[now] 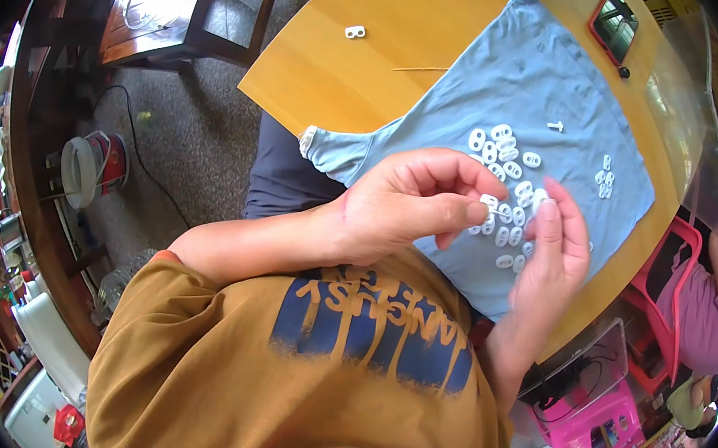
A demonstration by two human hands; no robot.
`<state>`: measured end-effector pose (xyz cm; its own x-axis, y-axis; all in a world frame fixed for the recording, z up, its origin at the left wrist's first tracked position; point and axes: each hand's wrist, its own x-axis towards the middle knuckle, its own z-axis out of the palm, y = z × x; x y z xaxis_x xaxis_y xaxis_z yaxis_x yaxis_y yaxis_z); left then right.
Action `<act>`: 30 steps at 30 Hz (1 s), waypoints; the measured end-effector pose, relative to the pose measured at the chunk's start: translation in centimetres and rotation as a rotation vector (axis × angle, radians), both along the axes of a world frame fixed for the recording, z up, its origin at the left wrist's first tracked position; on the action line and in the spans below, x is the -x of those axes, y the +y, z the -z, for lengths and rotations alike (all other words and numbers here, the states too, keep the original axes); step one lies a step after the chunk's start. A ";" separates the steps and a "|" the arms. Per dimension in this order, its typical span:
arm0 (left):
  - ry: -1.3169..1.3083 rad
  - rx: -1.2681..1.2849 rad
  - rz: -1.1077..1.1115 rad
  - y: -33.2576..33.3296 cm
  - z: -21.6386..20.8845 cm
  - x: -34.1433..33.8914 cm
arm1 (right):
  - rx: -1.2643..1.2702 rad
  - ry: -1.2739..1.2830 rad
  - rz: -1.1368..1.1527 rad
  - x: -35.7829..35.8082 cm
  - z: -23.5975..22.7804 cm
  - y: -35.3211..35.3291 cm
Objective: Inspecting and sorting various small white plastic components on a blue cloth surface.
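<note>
My left hand (pixel 428 192) is pinched closed over the blue cloth (pixel 449 120), with a small white plastic piece (pixel 490 203) between thumb and index fingertip. Facing it, my right hand (pixel 559 249) grips a white oval piece (pixel 539 200) by thumb and fingers; the fingers partly cover it. The two hands are a short gap apart. Below and around them lies a loose pile of white oval plastic pieces with two holes (pixel 501 133). Off to the far side of the pile is a small white T-shaped piece (pixel 555 126).
A small cluster of white pieces (pixel 605 182) lies at the cloth's right. On the yellow table (pixel 331 72) are one white two-holed piece (pixel 355 32), a thin stick (pixel 419 69) and a red-framed phone (pixel 614 28). Pink stool (pixel 595 437) and another person's purple sleeve (pixel 712 322) at right.
</note>
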<state>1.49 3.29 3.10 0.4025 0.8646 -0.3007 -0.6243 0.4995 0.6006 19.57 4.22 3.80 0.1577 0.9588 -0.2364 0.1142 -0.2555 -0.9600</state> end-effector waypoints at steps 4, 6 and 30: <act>-0.067 -0.040 0.007 0.1 -0.3 -1.3 | 0.036 0.396 -0.116 3.0 -1.3 -1.0; -0.094 -0.053 0.002 0.0 -0.9 -1.2 | 0.043 0.436 -0.104 3.0 -1.4 -1.3; 0.084 -0.192 -0.184 -1.3 -1.2 -2.7 | 0.140 0.820 0.091 2.5 -2.3 -1.7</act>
<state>4.21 1.96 4.35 0.2140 0.9653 -0.1495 -0.6379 0.2540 0.7271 17.03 2.56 6.06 -0.0408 0.9039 -0.4259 -0.6332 -0.3531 -0.6887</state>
